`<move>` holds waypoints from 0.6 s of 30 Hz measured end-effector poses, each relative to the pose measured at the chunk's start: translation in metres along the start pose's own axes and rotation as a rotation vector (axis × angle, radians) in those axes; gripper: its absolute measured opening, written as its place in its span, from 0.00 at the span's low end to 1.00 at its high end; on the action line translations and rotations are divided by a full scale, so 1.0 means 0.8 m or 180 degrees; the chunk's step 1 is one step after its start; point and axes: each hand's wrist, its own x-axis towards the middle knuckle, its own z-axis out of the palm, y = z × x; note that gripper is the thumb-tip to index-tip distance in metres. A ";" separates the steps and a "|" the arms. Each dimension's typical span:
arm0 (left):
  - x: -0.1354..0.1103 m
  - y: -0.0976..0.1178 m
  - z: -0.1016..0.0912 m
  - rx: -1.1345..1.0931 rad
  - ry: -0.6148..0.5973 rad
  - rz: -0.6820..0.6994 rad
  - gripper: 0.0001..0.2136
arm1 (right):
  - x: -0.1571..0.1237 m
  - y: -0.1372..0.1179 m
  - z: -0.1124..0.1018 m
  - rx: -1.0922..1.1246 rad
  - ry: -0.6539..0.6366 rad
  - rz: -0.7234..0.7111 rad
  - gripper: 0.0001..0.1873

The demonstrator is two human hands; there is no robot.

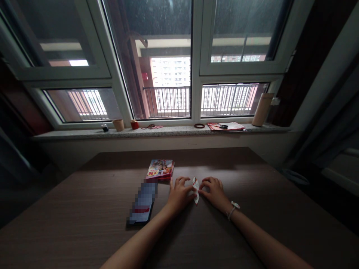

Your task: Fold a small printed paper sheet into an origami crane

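A small folded piece of paper [196, 190], white with red marks and pointed at both ends, is between my two hands above the brown table. My left hand [181, 192] pinches its left side with thumb and fingers bent. From the other side my right hand [213, 191], with a bracelet [233, 209] at its wrist, holds the paper's right edge by the fingertips. Left of my left hand lies a phone [143, 203], its screen lit and partly blurred. Just beyond the phone is a stack of colourful printed leaflets [160, 169].
The brown table [84, 201] reaches toward a window sill [174, 131]. Along the sill stand a dark little bottle [104, 127], a paper cup [118, 125], a red jar [134, 124], a brown ring [199, 126], scissors [223, 127] on papers [235, 126], and a tan flask [262, 109].
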 end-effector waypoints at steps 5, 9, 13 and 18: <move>-0.001 0.003 -0.004 0.0107 -0.0080 -0.0033 0.13 | 0.000 -0.001 0.000 0.0031 0.0037 0.0024 0.07; -0.001 0.000 -0.005 0.0228 -0.0131 -0.0127 0.13 | 0.000 -0.001 0.000 0.0064 0.0009 0.0057 0.06; -0.001 -0.001 -0.007 0.0276 -0.0240 -0.0273 0.14 | 0.000 -0.002 -0.002 0.0087 -0.0044 0.0113 0.06; -0.001 0.003 -0.013 0.0246 -0.0225 -0.0341 0.15 | -0.003 -0.005 -0.002 0.0147 -0.0030 0.0080 0.07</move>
